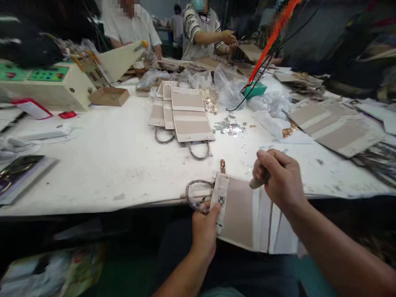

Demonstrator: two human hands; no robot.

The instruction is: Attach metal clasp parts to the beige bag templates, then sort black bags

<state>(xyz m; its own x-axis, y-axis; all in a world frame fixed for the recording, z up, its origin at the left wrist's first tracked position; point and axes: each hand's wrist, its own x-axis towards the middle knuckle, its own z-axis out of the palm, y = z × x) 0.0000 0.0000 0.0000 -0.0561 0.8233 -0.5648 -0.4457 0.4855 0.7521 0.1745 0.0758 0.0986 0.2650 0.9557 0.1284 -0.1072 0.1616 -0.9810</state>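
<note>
A flat beige panel piece [241, 210] with white strips and a dark looped handle [188, 194] lies across the table's front edge, its lower part over the lap. My left hand [206, 227] grips its left edge near the handle, thumb on top beside a small dark square fitting [221, 200]. Above the panel's right part, my right hand [280, 175] is closed around a short greyish tool [259, 180], whose blunt end points down and left. A small metal piece with a red light or mark [222, 166] is just beyond the panel's top edge.
Similar panels with handles [188, 115] are stacked mid-table, beside scattered small metal pieces [230, 127]. More panels [337, 123] lie at right. Plastic bags [227, 84], a cardboard tray [109, 96] and a cream machine [46, 88] stand farther back. Two people are across the table.
</note>
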